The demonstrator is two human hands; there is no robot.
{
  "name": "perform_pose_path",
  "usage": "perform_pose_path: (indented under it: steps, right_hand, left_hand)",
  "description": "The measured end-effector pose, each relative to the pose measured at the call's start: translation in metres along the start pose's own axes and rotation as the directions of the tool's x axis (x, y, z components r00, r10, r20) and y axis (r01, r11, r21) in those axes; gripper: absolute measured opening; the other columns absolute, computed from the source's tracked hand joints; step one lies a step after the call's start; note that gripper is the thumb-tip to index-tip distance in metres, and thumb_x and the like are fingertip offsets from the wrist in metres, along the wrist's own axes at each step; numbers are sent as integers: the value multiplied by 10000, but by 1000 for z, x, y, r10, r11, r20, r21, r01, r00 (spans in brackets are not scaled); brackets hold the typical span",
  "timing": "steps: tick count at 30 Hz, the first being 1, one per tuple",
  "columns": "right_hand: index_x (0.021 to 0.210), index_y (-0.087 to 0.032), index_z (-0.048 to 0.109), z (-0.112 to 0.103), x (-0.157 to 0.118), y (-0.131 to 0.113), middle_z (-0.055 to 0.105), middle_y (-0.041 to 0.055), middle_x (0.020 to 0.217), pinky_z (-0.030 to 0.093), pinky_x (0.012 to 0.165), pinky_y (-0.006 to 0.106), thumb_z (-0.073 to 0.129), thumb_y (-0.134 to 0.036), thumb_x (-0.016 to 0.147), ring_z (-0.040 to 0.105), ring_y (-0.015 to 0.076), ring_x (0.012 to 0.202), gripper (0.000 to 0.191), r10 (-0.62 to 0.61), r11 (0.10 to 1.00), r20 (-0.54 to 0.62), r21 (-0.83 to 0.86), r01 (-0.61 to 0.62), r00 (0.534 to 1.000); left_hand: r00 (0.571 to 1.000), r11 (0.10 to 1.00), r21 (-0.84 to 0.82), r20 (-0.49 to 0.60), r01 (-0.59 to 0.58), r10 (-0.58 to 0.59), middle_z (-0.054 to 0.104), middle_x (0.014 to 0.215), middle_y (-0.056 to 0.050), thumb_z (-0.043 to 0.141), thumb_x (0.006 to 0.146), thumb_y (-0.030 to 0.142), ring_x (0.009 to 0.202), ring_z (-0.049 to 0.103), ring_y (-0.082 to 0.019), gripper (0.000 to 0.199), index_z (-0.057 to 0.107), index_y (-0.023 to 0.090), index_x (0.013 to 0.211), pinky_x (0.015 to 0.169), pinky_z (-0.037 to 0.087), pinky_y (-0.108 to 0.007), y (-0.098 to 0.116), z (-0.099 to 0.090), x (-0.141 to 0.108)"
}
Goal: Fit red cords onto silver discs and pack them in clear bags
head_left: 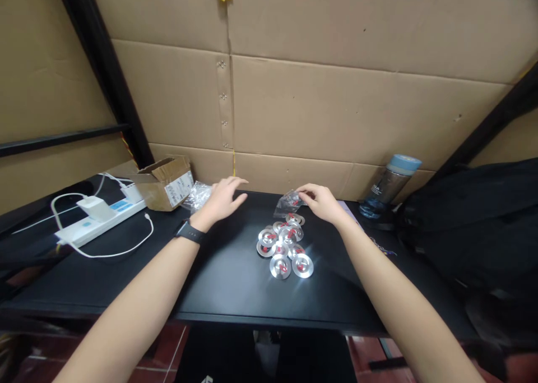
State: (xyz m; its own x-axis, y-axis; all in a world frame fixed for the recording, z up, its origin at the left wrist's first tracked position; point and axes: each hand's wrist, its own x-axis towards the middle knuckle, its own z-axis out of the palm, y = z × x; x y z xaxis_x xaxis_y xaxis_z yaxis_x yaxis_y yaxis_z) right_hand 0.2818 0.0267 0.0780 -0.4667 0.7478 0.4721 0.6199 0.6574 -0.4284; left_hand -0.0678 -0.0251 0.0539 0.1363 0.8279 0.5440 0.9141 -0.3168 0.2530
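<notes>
Several round silver metal discs with red parts at their centres [280, 266] lie in a loose, overlapping group on the black table [235, 282]. Behind them, my right hand [321, 202] pinches the edge of a small clear plastic bag [287, 203] that has something red in it. To the left, my left hand [222, 201] has its fingers apart and holds nothing; a dark watch is on that wrist. Crumpled clear plastic [197, 195] lies just behind and left of my left hand, partly hidden by it.
An opened cardboard box [162, 189] and a white power strip [101, 223] with chargers and a cable are at the left. A blue-lidded bottle [389, 184] stands at the back right, beside a black bag [483, 226]. Cardboard panels line the back.
</notes>
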Motion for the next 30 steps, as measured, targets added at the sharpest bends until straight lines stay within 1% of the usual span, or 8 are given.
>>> perform_pose_path:
  steps: [2, 4, 6, 8, 15, 19, 26, 30]
  right_hand:
    - [1020, -206, 771, -5, -10, -11, 760, 73, 988, 520, 787, 339, 570, -277, 947, 681, 209, 828, 225, -36, 998, -26, 47, 37, 999]
    - [1012, -208, 771, -7, -19, -22, 741, 76, 1000, 511, 763, 334, 566, -277, 954, 667, 204, 841, 224, -74, 995, -27, 69, 76, 997]
    - [1009, -214, 774, -7, -26, -31, 734, 74, 990, 506, 752, 333, 560, -268, 961, 662, 202, 845, 226, -90, 992, -20, 83, 91, 996]
    - [1008, -223, 778, -5, -31, -37, 736, 67, 969, 503, 743, 333, 562, -254, 959, 662, 198, 833, 224, -96, 990, -10, 100, 97, 995]
    - [1000, -226, 772, 2, -38, -42, 776, 34, 949, 513, 724, 313, 620, -213, 911, 686, 176, 793, 177, -65, 975, -24, 213, 69, 998]
    - [980, -217, 762, 3, -38, -45, 784, 33, 928, 511, 680, 294, 644, -217, 902, 699, 175, 786, 141, -75, 970, -86, 224, 92, 993]
    - [950, -226, 736, 4, -39, -57, 773, 27, 928, 533, 722, 300, 655, -251, 924, 712, 179, 814, 89, -89, 955, -305, 243, 168, 948]
    - [1117, -243, 679, 9, -40, -56, 757, 32, 988, 535, 742, 306, 666, -300, 921, 708, 179, 833, 204, -79, 947, -317, 271, 170, 945]
  left_hand:
    - [989, 957, -267, 52, -117, 135, 643, 1345, -100, 523, 976, 392, 1245, 587, -278, 388, 591, 232, 1323, 1088, 437, -447, 33, 6, -2]
    - [974, 872, -471, 100, -134, 204, 681, 1298, -86, 560, 967, 440, 1187, 641, -242, 404, 590, 232, 1312, 1044, 490, -382, 62, 12, -8]
    - [960, 826, -549, 139, -130, 244, 715, 1241, -71, 636, 923, 437, 1158, 668, -240, 452, 577, 250, 1330, 1002, 515, -361, 84, 18, -15]
    - [949, 810, -571, 163, -133, 270, 742, 1184, -57, 674, 894, 387, 1129, 690, -242, 482, 561, 262, 1346, 980, 522, -356, 96, 23, -22]
    - [938, 813, -571, 206, -116, 278, 782, 1052, -30, 666, 883, 327, 962, 747, -233, 438, 589, 264, 1310, 911, 539, -345, 97, 36, -26]
    - [939, 816, -565, 203, -119, 278, 774, 1079, -36, 659, 899, 376, 991, 733, -228, 313, 672, 241, 1182, 930, 539, -338, 100, 38, -26]
    - [984, 837, -527, 6, -147, 177, 763, 1059, -48, 624, 940, 409, 978, 707, -225, 251, 727, 217, 1064, 906, 532, -345, 109, 31, -25]
    - [995, 820, -564, -58, -97, 77, 772, 1015, -34, 587, 959, 371, 932, 712, -210, 216, 739, 219, 981, 867, 527, -321, 109, 28, -22]
